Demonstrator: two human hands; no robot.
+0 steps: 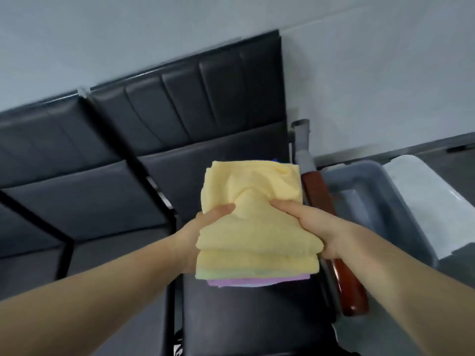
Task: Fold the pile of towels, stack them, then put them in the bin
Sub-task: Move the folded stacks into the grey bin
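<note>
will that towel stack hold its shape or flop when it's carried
Likely floppy: the yellow top towel bunches where the left hand and right hand grip the towel stack. Layers may slip; the purple towel juts out below.

The stack of folded towels [253,235] hangs in the air, gripped by the left hand [203,227] and right hand [317,227]. Rumpled yellow on top, green and purple layers beneath. The grey bin [359,176] sits open, off to the right.
</note>
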